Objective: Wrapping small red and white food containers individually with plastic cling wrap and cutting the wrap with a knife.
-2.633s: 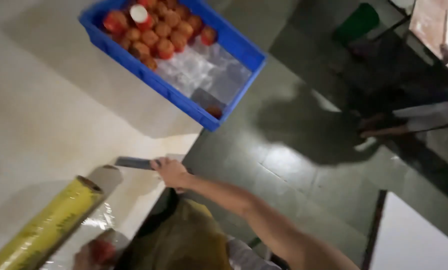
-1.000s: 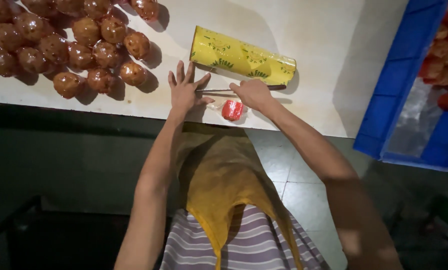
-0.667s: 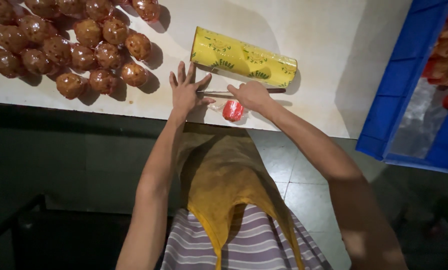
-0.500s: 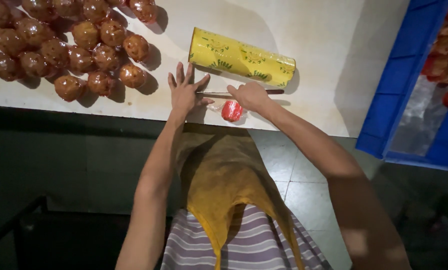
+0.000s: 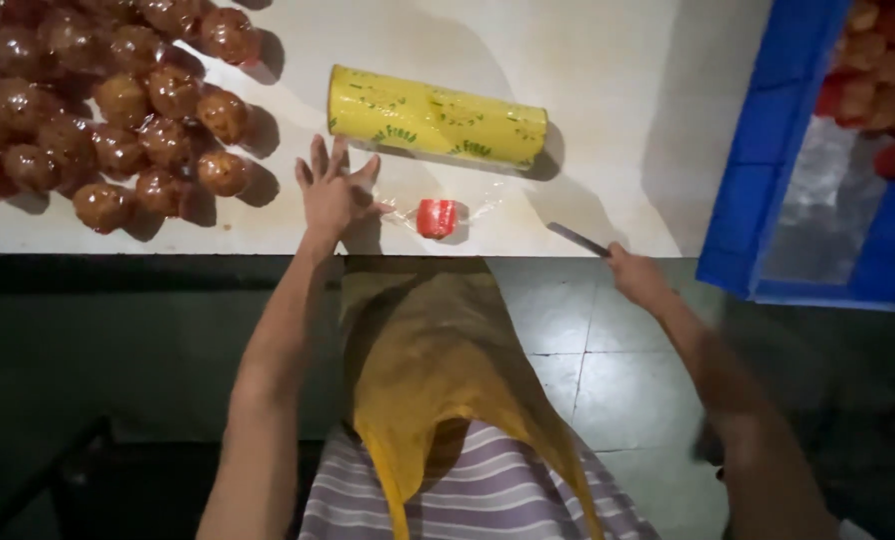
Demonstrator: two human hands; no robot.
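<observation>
My left hand [image 5: 333,190] lies flat with fingers spread on the white table [image 5: 608,110], pressing the edge of a clear film sheet. On that film sits a small red object [image 5: 437,217], just right of my hand. Behind it lies a yellow roll of cling film [image 5: 438,118] with green print. My right hand [image 5: 636,276] is off the table's front edge, gripping a thin dark knife [image 5: 579,239] whose blade points up-left over the table edge.
A pile of several wrapped brownish-red round fruits [image 5: 98,110] covers the table's left side. A blue crate [image 5: 818,160] holding red fruits and clear plastic stands at the right. Below the table is a dark tiled floor [image 5: 588,350].
My right hand has pulled away from the red object to the right and off the table edge, carrying the knife. My left hand stays flat on the film.
</observation>
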